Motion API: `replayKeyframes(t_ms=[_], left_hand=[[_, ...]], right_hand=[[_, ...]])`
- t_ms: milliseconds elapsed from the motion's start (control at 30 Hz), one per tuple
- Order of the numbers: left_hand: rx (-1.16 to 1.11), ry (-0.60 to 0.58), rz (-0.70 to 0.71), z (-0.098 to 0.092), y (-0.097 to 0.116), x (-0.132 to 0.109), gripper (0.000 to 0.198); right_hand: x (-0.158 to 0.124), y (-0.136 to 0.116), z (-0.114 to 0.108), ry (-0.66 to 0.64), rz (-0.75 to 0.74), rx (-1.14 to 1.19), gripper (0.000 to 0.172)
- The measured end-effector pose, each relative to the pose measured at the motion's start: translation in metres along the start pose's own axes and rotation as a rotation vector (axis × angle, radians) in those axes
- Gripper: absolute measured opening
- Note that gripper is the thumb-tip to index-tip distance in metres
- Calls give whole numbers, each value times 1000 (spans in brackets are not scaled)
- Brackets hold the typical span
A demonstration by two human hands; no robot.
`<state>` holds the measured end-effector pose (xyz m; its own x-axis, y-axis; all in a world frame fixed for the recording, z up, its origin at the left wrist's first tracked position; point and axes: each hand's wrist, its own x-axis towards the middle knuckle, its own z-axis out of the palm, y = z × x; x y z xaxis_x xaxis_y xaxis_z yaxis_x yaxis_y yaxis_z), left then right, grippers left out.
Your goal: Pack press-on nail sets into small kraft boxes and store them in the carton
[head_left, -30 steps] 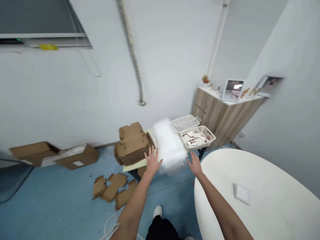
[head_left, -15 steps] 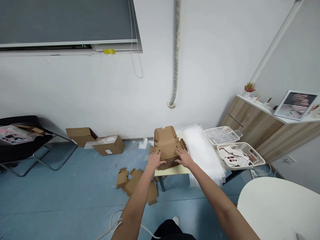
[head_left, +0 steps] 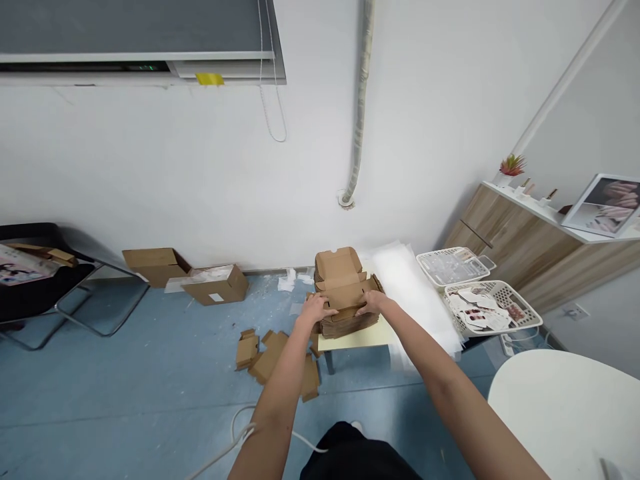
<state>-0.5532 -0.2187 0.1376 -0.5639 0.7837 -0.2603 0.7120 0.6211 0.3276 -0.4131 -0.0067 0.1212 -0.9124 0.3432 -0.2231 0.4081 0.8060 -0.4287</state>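
Cardboard mailer stack (head_left: 349, 325), L hand (head_left: 316, 309) part-closed on front flap (head_left: 343, 296), R hand (head_left: 374, 303) likewise, gripping same flap

This is a small packing room, with the look of a shop's back room. A stack of cartons (head_left: 347, 293) sits on a low table (head_left: 355, 343) at center, beside foam wrap (head_left: 413, 293). More cartons (head_left: 156, 265) lie on the blue floor (head_left: 150, 380) at left. At right, baskets (head_left: 493, 307) of printed cards stand below a wood cabinet (head_left: 515, 247) topped by a framed photo (head_left: 600, 205).
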Motion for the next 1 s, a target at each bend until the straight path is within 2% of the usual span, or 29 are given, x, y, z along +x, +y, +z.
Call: replayKeyframes(t_ms=[67, 100, 200, 300, 500, 633, 700, 800, 900, 1000], left_hand=[[-45, 7, -31, 2, 2, 0, 55], [-66, 13, -42, 3, 4, 0, 49], [-111, 20, -46, 3, 10, 1, 32], [-164, 11, 0, -4, 16, 1, 28], [-301, 41, 176, -42, 22, -9, 35], [-415, 109, 220, -73, 35, -22, 38], [-377, 164, 203, -86, 47, -29, 38], [-224, 281, 237, -100, 70, -37, 37], [-100, 389, 357, -106, 104, -41, 35], [-81, 449, 518, -102, 148, -41, 38]], right_hand=[[6, -7, -7, -140, 25, -114, 31], [8, -11, -9, -164, 34, -166, 29], [9, -25, -13, -108, 36, -286, 26], [1, -37, -14, -46, -23, -304, 28], [-15, -48, -38, 16, -112, -324, 36], [-22, -54, -64, 77, -114, -396, 21], [-28, -56, -77, 147, -111, -420, 23], [-42, -56, -99, 291, -187, -457, 24], [-68, -44, -123, 437, -255, -480, 22], [-108, -18, -145, 557, -238, -495, 22]])
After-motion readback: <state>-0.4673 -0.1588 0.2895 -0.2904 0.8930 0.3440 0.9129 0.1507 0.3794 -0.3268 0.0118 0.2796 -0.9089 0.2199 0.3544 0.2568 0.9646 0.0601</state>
